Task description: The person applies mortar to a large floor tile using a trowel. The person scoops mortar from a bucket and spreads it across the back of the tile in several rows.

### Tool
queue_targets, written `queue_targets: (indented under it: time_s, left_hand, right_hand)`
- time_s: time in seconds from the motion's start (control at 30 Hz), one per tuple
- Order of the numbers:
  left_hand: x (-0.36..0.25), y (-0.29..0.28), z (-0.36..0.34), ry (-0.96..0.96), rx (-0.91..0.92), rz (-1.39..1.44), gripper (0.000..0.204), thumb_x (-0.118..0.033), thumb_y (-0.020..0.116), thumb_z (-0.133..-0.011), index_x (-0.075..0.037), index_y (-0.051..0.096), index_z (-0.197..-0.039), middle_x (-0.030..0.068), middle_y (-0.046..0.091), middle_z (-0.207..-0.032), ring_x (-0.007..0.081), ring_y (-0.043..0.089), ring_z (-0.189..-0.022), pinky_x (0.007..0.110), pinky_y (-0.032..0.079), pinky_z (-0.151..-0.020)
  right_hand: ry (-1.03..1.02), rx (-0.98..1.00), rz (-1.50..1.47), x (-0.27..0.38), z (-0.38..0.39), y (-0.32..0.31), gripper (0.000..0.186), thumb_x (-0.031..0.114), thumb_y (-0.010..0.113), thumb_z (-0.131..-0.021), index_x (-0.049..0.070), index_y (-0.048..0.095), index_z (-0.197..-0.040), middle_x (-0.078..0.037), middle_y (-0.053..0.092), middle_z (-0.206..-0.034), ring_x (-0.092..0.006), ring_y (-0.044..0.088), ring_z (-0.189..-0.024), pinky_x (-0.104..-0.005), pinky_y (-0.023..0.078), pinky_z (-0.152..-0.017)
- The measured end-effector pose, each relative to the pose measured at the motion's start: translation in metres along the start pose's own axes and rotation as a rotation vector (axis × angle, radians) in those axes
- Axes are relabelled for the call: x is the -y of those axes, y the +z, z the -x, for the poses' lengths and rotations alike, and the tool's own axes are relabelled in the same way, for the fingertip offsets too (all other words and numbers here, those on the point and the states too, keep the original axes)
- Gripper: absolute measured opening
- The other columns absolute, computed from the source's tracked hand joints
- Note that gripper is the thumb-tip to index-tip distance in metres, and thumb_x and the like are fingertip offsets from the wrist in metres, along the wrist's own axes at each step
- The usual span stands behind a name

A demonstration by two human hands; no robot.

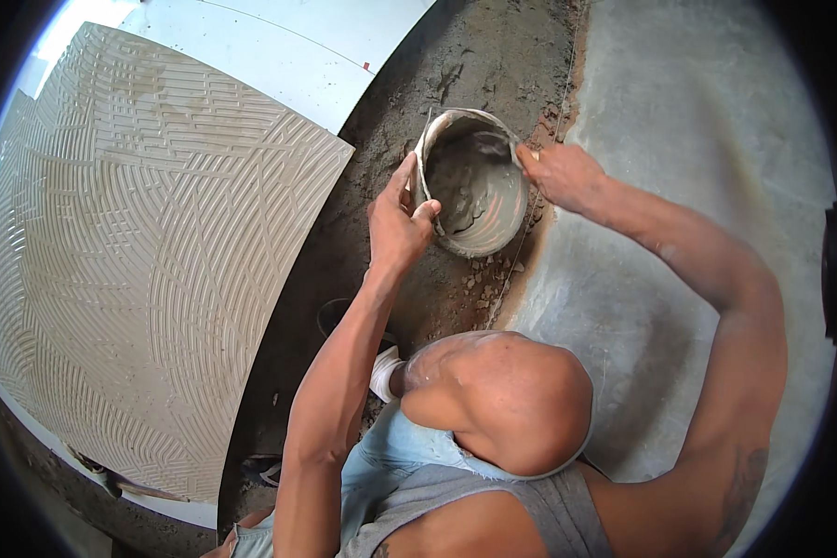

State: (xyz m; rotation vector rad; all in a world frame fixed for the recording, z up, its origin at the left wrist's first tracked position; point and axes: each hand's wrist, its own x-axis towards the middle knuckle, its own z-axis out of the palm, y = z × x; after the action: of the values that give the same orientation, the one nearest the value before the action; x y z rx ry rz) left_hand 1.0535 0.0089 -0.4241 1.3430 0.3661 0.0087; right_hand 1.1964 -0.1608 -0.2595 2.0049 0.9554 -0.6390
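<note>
A round bucket with mortar-smeared walls is tilted so that its mouth faces me. Wet grey mortar lies inside it. My left hand holds the left side, thumb at the rim and fingers along the outer wall. On the opposite side, my right hand is closed round the upper right of the rim. Left of the bucket, a large tile carries combed ridges of pale adhesive over its upper face.
Beyond the tile lies a smooth white surface with a small red piece on it. Rough dark ground runs beneath the bucket. Broken rubble lines the edge of a grey concrete floor. My bent knee is close below.
</note>
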Motion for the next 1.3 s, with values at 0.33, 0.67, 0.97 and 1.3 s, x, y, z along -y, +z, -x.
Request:
queue_targets:
  time_s: [0.33,0.67,0.97,1.3]
  left_hand:
    - [-0.01,0.007,0.004,-0.06,0.019,-0.114,0.076,0.002,0.077,-0.081,-0.013,0.051,-0.151,-0.002,0.057,-0.075,0.007,0.051,-0.068,0.026,0.046,-0.065]
    - [0.002,-0.002,-0.003,-0.098,0.104,-0.021,0.077,0.003,0.074,-0.085,-0.016,0.047,-0.154,-0.0006,0.06,-0.083,0.0079,0.055,-0.071,0.028,0.05,-0.067]
    - [-0.008,-0.02,-0.01,-0.079,0.207,0.021,0.079,0.002,0.073,-0.088,-0.016,0.041,-0.158,-0.0003,0.062,-0.085,0.0069,0.057,-0.076,0.028,0.052,-0.071]
    - [-0.004,-0.018,-0.011,-0.015,0.169,-0.07,0.076,0.0,0.073,-0.089,-0.016,0.042,-0.157,0.0026,0.065,-0.091,0.0092,0.06,-0.079,0.029,0.056,-0.067]
  right_hand:
    - [0.055,0.629,-0.635,0.005,-0.016,0.01,0.038,0.03,0.047,-0.106,-0.005,0.062,-0.098,-0.013,0.059,-0.058,-0.0267,0.061,-0.049,-0.0432,0.051,-0.052]
    - [0.241,0.969,-1.595,0.015,-0.002,0.047,0.049,-0.005,0.065,-0.088,0.0,0.046,-0.134,-0.001,0.054,-0.074,-0.005,0.05,-0.051,-0.0224,0.036,-0.038]
    - [0.205,0.829,-2.367,0.065,0.029,0.068,0.041,-0.005,0.06,-0.092,0.007,0.044,-0.127,0.0,0.051,-0.085,-0.0015,0.044,-0.054,-0.0191,0.037,-0.04]
    - [0.079,0.616,-3.318,0.131,0.018,0.072,0.029,0.0,0.055,-0.096,-0.001,0.05,-0.124,0.0,0.047,-0.075,-0.0023,0.044,-0.054,-0.018,0.036,-0.043]
